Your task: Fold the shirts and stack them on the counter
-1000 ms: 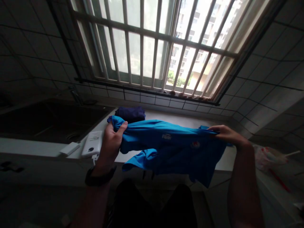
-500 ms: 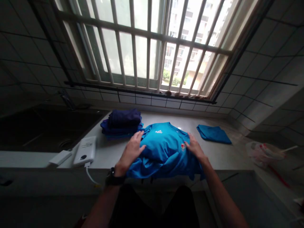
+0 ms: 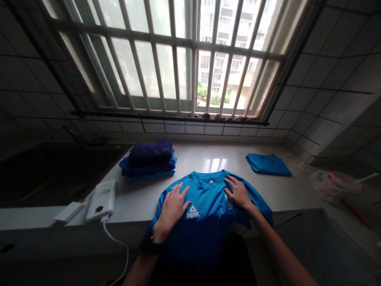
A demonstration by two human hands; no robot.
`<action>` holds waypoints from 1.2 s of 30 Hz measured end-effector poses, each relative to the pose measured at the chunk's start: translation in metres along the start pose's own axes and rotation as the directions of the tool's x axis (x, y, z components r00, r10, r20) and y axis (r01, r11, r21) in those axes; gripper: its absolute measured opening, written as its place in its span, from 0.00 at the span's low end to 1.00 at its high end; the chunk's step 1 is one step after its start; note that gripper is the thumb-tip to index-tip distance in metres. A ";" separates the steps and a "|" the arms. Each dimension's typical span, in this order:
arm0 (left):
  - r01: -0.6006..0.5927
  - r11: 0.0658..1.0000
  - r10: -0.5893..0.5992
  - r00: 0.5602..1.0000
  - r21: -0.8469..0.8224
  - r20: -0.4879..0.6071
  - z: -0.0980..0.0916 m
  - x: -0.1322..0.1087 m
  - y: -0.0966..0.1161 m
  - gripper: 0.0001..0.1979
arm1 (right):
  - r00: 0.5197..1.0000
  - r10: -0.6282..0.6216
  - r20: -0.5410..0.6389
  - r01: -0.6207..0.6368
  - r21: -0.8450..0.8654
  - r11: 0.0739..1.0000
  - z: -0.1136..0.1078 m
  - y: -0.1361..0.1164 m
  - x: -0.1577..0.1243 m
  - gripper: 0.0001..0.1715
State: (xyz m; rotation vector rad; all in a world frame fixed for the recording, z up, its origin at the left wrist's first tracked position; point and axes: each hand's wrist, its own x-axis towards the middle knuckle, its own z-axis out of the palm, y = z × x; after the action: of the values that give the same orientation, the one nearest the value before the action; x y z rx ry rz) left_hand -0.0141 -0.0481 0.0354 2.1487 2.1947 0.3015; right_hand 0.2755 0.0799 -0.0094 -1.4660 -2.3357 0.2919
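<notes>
A blue T-shirt (image 3: 205, 194) with a white PEAK logo lies front side up over the counter's front edge, its collar toward the window and its lower part hanging down in shadow. My left hand (image 3: 174, 204) rests on the shirt's left chest, fingers spread. On the other side of the collar, my right hand (image 3: 238, 192) presses flat on the cloth with its fingers apart, partly covering a small badge. A dark watch (image 3: 150, 243) is on my left wrist.
Left of the shirt sits a stack of folded dark blue clothes (image 3: 149, 159). A folded blue cloth (image 3: 268, 164) lies at the right. Nearer the sink (image 3: 56, 159) are a white power bank (image 3: 101, 200) with a cable and a small white box (image 3: 69, 212). A plastic bag (image 3: 333, 184) is far right.
The shirt, bunched up before, now lies flatter, with its collar spread and its hem hanging over the edge. Both hands have shifted and now lie on its upper part.
</notes>
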 end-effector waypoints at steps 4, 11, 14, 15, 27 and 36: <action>-0.033 0.999 0.034 0.998 -0.006 0.061 0.027 0.022 -0.018 0.27 | 0.991 0.053 0.126 -0.037 -0.126 0.991 0.007 -0.004 0.001 0.36; -0.023 0.995 0.019 0.999 0.100 0.042 0.028 0.069 -0.036 0.30 | 0.968 0.039 0.249 -0.019 -0.079 0.997 -0.020 0.012 0.044 0.33; -0.047 0.995 0.044 0.998 0.086 0.035 0.027 0.084 -0.042 0.29 | 0.963 0.107 0.249 -0.082 -0.108 0.991 -0.034 0.006 0.054 0.34; -0.053 0.995 0.052 0.998 0.083 0.024 0.028 0.086 -0.044 0.29 | 0.960 0.172 0.222 -0.146 -0.128 0.981 -0.035 0.003 0.052 0.35; 0.055 0.978 -0.046 0.998 0.199 -0.047 0.039 0.086 0.005 0.27 | 0.889 0.430 0.156 -0.381 -0.270 0.884 -0.009 0.020 0.033 0.38; 0.033 0.985 -0.044 0.997 0.169 0.064 0.034 0.038 -0.036 0.34 | 0.921 0.371 0.116 -0.324 -0.298 0.898 -0.003 0.040 0.052 0.37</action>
State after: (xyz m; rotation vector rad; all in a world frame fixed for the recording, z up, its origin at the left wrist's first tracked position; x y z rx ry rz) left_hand -0.0443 -0.0073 -0.0004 2.1583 2.2962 0.0422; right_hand 0.2892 0.1446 -0.0114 -2.0787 -2.3012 0.1976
